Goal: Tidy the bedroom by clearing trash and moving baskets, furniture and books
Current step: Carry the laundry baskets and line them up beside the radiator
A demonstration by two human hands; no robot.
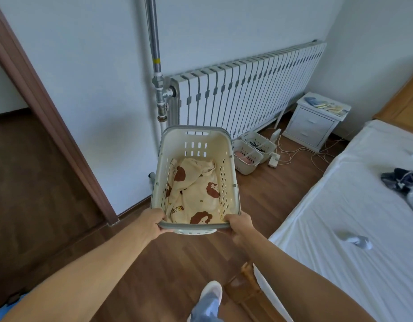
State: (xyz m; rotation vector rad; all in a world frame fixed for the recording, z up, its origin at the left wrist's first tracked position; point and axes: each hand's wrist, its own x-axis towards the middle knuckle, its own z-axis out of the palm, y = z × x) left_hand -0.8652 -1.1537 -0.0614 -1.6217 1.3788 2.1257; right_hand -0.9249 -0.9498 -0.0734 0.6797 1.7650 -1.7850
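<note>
While both hands grasp its near rim, the laundry basket [215, 141] is held out in front of the person, over the wooden floor [177, 263], between the door frame [49, 112] and the bed [340, 217]. Its far end points toward the radiator [259, 89]. Whether its base touches the floor cannot be determined.

Left hand [152, 223]: fingers curled round the near-left corner of the grey rim.
Right hand [239, 226]: fingers curled round the near-right corner.

Contents: one cream cloth [196, 194] with brown bear prints, crumpled on the bottom.

Surroundings: two small baskets [247, 156] stand side by side below the radiator, with a power strip [274, 159] just beside them. A white nightstand [314, 124] stands in the corner. A dark garment [400, 180] and a sock [356, 239] lie on the bed sheet, well apart
</note>
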